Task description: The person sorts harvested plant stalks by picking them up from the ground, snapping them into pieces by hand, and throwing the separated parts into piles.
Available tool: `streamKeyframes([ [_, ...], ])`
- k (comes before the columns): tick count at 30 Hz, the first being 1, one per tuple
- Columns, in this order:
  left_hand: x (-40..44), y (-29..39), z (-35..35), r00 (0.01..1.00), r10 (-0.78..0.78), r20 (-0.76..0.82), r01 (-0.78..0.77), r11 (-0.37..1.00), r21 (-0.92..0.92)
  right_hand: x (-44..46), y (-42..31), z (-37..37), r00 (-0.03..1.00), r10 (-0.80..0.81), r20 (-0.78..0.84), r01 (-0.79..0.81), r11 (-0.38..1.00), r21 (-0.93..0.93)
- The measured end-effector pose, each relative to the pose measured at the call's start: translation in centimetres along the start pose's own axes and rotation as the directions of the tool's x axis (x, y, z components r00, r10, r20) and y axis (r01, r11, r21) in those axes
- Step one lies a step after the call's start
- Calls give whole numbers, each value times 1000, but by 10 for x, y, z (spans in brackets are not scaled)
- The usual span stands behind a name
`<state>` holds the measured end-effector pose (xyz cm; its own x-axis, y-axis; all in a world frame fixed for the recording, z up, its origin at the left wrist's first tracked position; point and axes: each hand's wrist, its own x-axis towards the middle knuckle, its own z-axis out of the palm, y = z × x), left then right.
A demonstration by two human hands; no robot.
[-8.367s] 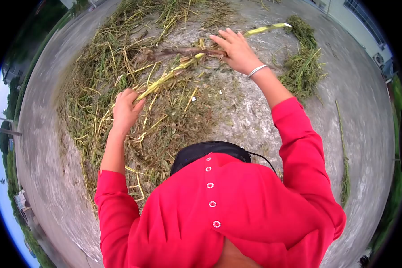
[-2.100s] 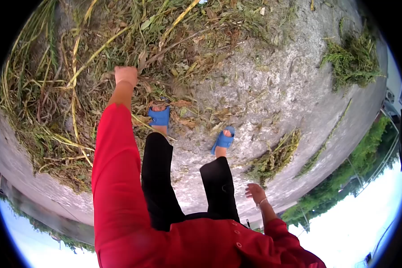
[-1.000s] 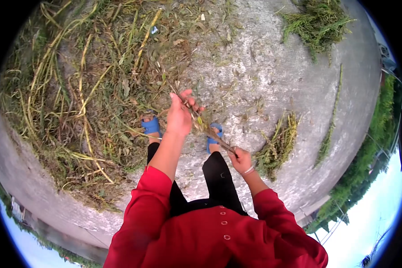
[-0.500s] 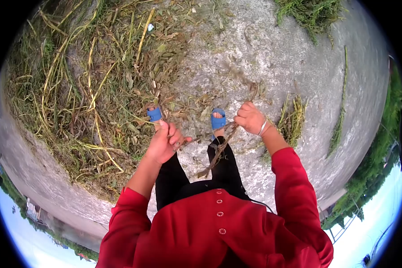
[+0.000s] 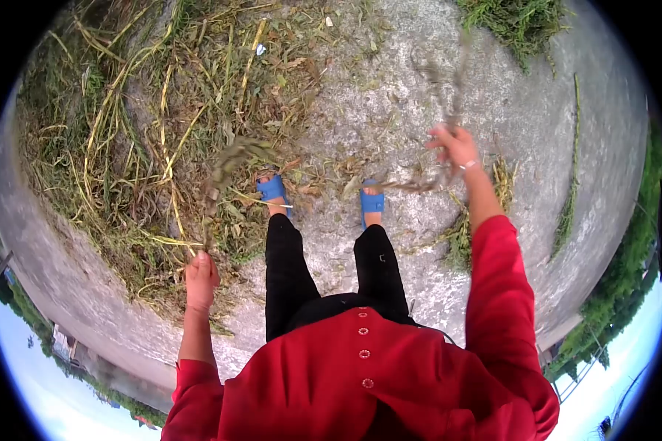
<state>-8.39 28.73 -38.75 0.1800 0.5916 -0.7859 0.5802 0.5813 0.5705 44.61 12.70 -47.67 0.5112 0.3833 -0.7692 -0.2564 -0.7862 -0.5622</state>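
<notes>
My left hand [image 5: 201, 281] is out to the left over the plant heap, its fingers closed round the base of a leafy stalk [image 5: 217, 180]. The stalk rises away from me and is smeared by motion. Over the concrete on the right is my right hand [image 5: 454, 147], gripping a brown dried stem [image 5: 412, 186]. One part of that stem reaches left toward my right foot; another blurred part extends beyond the hand. Some of its fingers are stretched out, and its exact grip is blurred.
A wide heap of cut stalks and leaves [image 5: 125, 154] covers the ground at left. A small bundle of stalks [image 5: 460, 239] lies beneath my right arm. Green plants [image 5: 515, 29] lie at the far right, with a long single stalk [image 5: 570, 169] near the right edge. Blue sandals [image 5: 272, 189] are on my feet.
My hands have moved apart, left hand down and left, right hand up and right. The brown stems that were together between them are now separated, a stalk in each hand.
</notes>
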Motion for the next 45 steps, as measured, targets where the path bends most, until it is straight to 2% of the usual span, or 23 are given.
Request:
streamKeyframes([
  [1, -5, -2, -1, 1000, 19, 14, -20, 998, 60, 4, -5, 25, 990, -5, 141, -22, 982, 187],
  [3, -17, 0, 1, 999, 2, 42, -4, 999, 39, 11, -21, 76, 944, -20, 329, -89, 946, 313],
  [5, -23, -10, -5, 987, 136, 83, -152, 964, 219, 18, -32, 121, 874, -90, 477, -99, 929, 357],
  [8, -30, -2, -4, 935, 308, 178, -356, 791, 497, 24, -58, 171, 794, -164, 586, -123, 900, 418],
  [11, -36, 1, -8, 929, 295, 222, -367, 658, 658, 6, -84, 202, 734, -243, 635, -138, 861, 489],
  [14, -31, -14, -17, 933, 340, 116, -353, 811, 466, 4, -94, 223, 698, -320, 641, -167, 797, 580],
  [15, -25, -29, -24, 989, 145, -14, -136, 950, 280, 6, -90, 224, 712, -337, 617, -175, 766, 619],
  [18, -23, -12, -18, 992, 33, -120, -37, 999, -29, -4, -92, 222, 732, -348, 586, -227, 686, 691],
  [19, -23, -12, -19, 997, 46, -66, -51, 995, -85, -12, -101, 219, 754, -272, 598, -236, 737, 633],
  [21, -31, -11, -19, 987, 153, -45, -152, 988, 16, -16, -106, 224, 774, -107, 624, -252, 852, 458],
  [23, -33, -12, -22, 961, 277, -27, -262, 933, 248, -20, -110, 241, 779, -83, 621, -224, 888, 400],
  [25, -41, -11, -26, 939, 344, -1, -324, 886, 333, -29, -119, 257, 810, -55, 584, -246, 872, 424],
  [27, -48, 1, -25, 898, 438, 33, -415, 822, 390, -21, -126, 263, 781, -138, 609, -228, 845, 483],
  [31, -53, -9, -31, 891, 433, 136, -430, 708, 560, -36, -145, 271, 641, -311, 702, -292, 747, 597],
  [32, -52, -11, -31, 893, 445, 71, -420, 767, 486, -40, -151, 272, 590, -370, 718, -312, 715, 625],
  [34, -48, -20, -30, 895, 441, -63, -400, 858, 322, -52, -155, 271, 703, -322, 634, -196, 769, 609],
  [35, -47, -21, -27, 975, 138, -175, -157, 983, -95, -57, -155, 268, 761, -305, 573, -121, 801, 586],
  [37, -47, 1, -22, 995, 69, -69, -97, 753, -651, -53, -143, 269, 832, -362, 420, 105, 847, 522],
  [39, -34, 32, -8, 989, 142, 33, -16, 326, -945, -70, -135, 270, 877, -335, 345, 254, 932, 259],
  [41, -14, 57, 6, 951, 304, 54, 90, -107, -990, -89, -109, 273, 889, -324, 323, 325, 944, 52],
  [42, -6, 73, 10, 953, 299, 48, 112, -201, -973, -89, -91, 277, 882, -323, 343, 346, 938, -8],
  [44, 1, 90, 10, 920, 381, 89, 197, -255, -947, -72, -58, 264, 879, -443, 174, 476, 821, -314],
  [45, 0, 93, 8, 911, 396, 118, 213, -207, -955, -68, -54, 247, 904, -408, 131, 426, 888, -173],
])
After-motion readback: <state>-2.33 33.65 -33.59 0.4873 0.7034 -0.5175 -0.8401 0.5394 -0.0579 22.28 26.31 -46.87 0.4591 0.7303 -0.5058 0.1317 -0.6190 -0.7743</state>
